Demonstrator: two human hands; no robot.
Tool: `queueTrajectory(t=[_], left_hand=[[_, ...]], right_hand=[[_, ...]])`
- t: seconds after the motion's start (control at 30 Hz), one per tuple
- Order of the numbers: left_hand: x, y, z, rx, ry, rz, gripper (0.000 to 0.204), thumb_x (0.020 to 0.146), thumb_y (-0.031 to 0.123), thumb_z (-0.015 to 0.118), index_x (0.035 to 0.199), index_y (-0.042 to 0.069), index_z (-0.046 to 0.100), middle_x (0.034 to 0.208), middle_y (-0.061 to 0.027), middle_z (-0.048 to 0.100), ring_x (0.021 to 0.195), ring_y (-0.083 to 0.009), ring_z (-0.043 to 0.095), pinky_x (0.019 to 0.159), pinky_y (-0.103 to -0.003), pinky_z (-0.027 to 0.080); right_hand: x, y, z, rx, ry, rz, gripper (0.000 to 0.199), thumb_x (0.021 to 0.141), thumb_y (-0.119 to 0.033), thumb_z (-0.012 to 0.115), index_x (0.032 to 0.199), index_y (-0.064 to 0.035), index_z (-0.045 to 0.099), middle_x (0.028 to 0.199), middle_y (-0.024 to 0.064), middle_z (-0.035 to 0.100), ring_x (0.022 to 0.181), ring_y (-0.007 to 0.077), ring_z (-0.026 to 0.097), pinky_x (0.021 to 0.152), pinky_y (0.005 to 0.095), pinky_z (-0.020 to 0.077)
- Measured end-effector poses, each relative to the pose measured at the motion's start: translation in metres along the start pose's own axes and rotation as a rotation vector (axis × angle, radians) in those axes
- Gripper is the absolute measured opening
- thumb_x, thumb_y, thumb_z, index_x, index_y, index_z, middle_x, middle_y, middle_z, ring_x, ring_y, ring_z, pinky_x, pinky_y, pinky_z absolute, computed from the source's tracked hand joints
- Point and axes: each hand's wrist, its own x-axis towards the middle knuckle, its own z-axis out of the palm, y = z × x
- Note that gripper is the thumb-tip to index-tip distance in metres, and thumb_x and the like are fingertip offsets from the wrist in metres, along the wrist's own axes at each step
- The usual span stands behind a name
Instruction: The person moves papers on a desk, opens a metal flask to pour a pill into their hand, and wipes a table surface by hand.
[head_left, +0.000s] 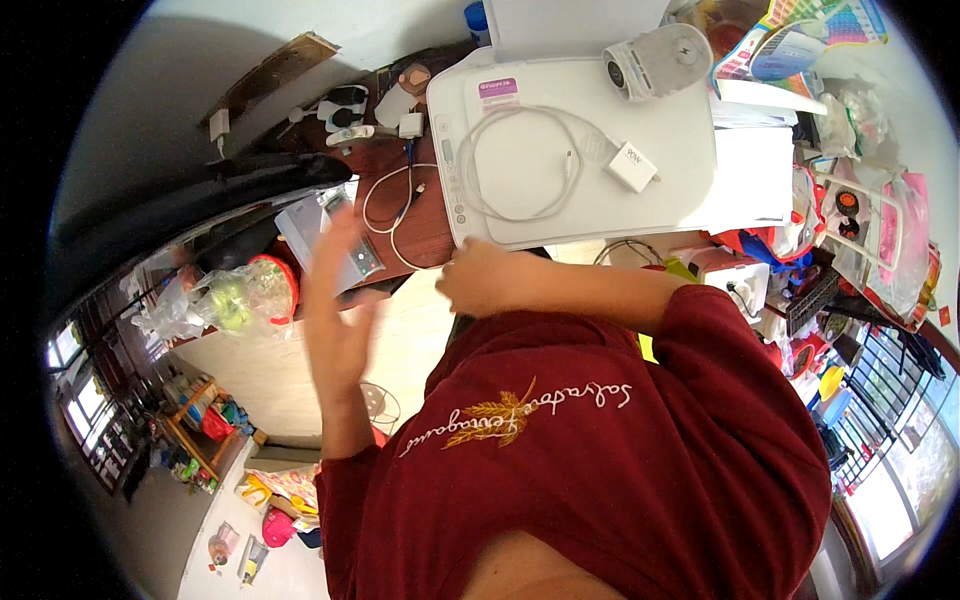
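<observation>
My left hand (340,320) is raised over the near left table edge, fingers stretched out and thumb apart, slightly blurred, holding nothing. Behind its fingertips lies a flat pale box with a dark phone-like thing (352,235). In front of the printer's near edge, my right hand (482,280) is curled closed; whatever it may hold is hidden. The white printer (640,215) bears a looped white cable (478,160) and a white charger block (632,167). A rounded white and clear container (660,62) rests at its far right corner.
On the dark red table (425,225) lies another white cable (368,205) with a blue part. A clear bag of green fruit (235,300) sits left. White paper (755,175) is stacked right of the printer, near bags and a wire basket (812,300). A wooden rack (205,440) stands lower left.
</observation>
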Motion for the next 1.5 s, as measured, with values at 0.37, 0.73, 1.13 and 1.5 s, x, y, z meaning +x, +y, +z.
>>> queueTrajectory(t=[0.37, 0.73, 1.13, 1.5], left_hand=[[-0.011, -0.019, 0.047, 0.164, -0.138, 0.196, 0.075, 0.056, 0.034, 0.081, 0.119, 0.007, 0.052, 0.114, -0.0126, 0.057, 0.104, -0.0295, 0.055, 0.088, -0.038, 0.043], [-0.104, -0.107, 0.062, -0.066, -0.093, -0.341, 0.028, 0.082, 0.016, 0.063, 0.105, 0.001, 0.060, 0.093, -0.0135, 0.065, 0.083, -0.0216, 0.063, 0.075, -0.031, 0.049], [-0.110, -0.111, 0.066, 0.022, -0.084, -0.281, 0.031, 0.083, 0.021, 0.059, 0.108, 0.003, 0.058, 0.097, -0.0135, 0.064, 0.086, -0.0253, 0.062, 0.073, -0.032, 0.048], [-0.084, -0.083, 0.041, -0.215, 0.258, -0.177, 0.065, 0.071, 0.012, 0.070, 0.130, 0.007, 0.042, 0.126, -0.0103, 0.049, 0.114, -0.0222, 0.048, 0.094, -0.035, 0.039]], right_hand=[[-0.008, -0.036, -0.058, 0.259, -0.322, 0.008, 0.034, 0.080, -0.028, 0.058, 0.103, -0.0034, 0.060, 0.104, 0.0159, 0.061, 0.091, 0.0324, 0.061, 0.078, 0.0408, 0.0475], [-0.223, 0.149, -0.105, -0.149, 1.412, 0.908, 0.038, 0.083, -0.030, 0.061, 0.111, -0.0039, 0.058, 0.102, 0.0121, 0.062, 0.090, 0.0233, 0.061, 0.081, 0.0336, 0.0455], [-0.216, 0.196, -0.098, 0.117, 1.228, 1.059, 0.040, 0.084, -0.036, 0.058, 0.088, 0.0034, 0.063, 0.068, 0.0099, 0.062, 0.059, 0.0150, 0.058, 0.058, 0.0293, 0.0457], [-0.109, 0.040, -0.123, 0.362, 0.948, 0.490, 0.020, 0.085, -0.015, 0.058, 0.102, -0.0038, 0.060, 0.083, 0.0060, 0.065, 0.074, 0.0150, 0.059, 0.067, 0.0284, 0.0458]])
